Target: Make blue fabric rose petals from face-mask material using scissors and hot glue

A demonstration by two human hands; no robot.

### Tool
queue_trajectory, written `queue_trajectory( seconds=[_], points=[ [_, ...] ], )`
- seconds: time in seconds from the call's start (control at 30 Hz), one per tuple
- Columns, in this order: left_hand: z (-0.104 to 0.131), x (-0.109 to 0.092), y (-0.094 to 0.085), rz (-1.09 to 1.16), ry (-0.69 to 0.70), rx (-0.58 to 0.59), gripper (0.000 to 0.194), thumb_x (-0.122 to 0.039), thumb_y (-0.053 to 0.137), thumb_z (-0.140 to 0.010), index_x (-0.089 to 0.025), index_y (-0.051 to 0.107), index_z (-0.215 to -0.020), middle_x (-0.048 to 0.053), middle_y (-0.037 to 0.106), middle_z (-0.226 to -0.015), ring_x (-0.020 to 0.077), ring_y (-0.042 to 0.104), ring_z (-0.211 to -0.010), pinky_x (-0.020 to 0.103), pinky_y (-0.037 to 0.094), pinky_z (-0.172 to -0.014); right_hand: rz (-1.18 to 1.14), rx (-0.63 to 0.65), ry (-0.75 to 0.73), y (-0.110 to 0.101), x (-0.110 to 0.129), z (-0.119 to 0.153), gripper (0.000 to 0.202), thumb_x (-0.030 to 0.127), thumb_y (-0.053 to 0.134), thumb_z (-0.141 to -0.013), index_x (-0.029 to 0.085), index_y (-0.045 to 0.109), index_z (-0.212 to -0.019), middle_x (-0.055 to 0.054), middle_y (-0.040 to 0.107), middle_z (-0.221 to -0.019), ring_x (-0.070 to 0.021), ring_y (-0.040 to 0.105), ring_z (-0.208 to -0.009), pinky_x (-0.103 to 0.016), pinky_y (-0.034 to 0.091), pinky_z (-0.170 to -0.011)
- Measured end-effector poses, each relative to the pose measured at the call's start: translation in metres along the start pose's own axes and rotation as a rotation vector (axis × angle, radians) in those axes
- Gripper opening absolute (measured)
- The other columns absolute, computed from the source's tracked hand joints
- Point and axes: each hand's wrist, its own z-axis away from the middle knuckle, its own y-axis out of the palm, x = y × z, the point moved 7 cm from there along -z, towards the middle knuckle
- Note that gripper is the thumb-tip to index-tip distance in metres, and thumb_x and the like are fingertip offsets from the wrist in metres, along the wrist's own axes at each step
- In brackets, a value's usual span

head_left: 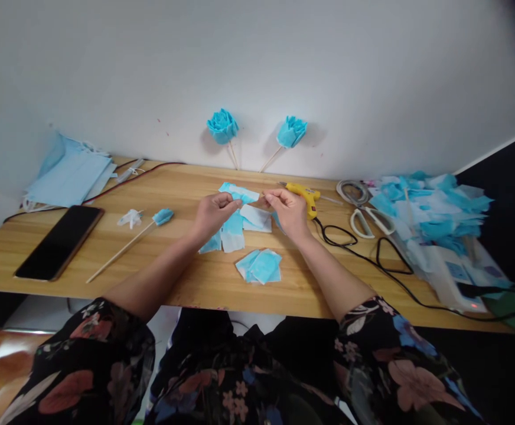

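My left hand (214, 213) pinches a blue and white strip of mask fabric (240, 192), held a little above the table. At the strip's right end, the thumb and fingers of my right hand (287, 208) are pressed together; the exact contact is too small to see clearly. Under and between my hands lie cut fabric pieces (233, 227), blue and white, partly overlapping. Nearer to me is a small stack of blue fabric petals (261, 267). A yellow glue gun (304, 198) lies just beyond my right hand.
Two blue fabric flowers (222, 126) on sticks lean at the wall. Left are a phone (60, 242), flat masks (69, 174) and a stick with a blue bud (163, 216). Right are scissors (362, 224), a black cord (384, 268), a power strip (452, 277) and heaped fabric scraps (439, 206).
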Motion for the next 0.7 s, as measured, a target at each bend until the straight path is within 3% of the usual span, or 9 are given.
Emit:
queue_trajectory(
  seconds=[0.3, 0.5, 0.7],
  points=[
    [-0.001, 0.003, 0.0, 0.004, -0.015, -0.007, 0.037, -0.046, 0.065, -0.076, -0.019, 0.046, -0.059, -0.005, 0.039, -0.054, 0.0082, 0.034, -0.052, 0.025, 0.022, -0.051, 0.055, 0.059, -0.019, 0.0, 0.014, 0.004, 0.048, 0.064, 0.051, -0.094, 0.023, 0.064, -0.074, 0.001, 0.064, -0.056, -0.015, 0.06, -0.054, -0.03, 0.048, -0.057],
    [-0.001, 0.004, 0.0, 0.022, -0.011, -0.008, 0.039, -0.047, 0.067, -0.076, -0.019, 0.045, -0.059, -0.005, 0.038, -0.054, 0.008, 0.035, -0.051, 0.024, 0.023, -0.05, 0.146, 0.034, -0.039, -0.003, 0.018, 0.005, 0.057, 0.062, 0.049, -0.095, 0.023, 0.054, -0.054, 0.003, 0.05, -0.043, -0.0127, 0.048, -0.043, -0.03, 0.043, -0.054],
    [-0.001, 0.002, 0.001, 0.051, -0.013, 0.001, 0.039, -0.047, 0.067, -0.076, -0.019, 0.045, -0.059, -0.005, 0.039, -0.055, 0.0077, 0.034, -0.051, 0.024, 0.023, -0.05, 0.226, 0.051, -0.079, 0.0, 0.018, 0.005, 0.047, 0.051, 0.052, -0.095, 0.023, 0.059, -0.058, 0.002, 0.057, -0.049, -0.0144, 0.053, -0.049, -0.031, 0.042, -0.055]
  ],
)
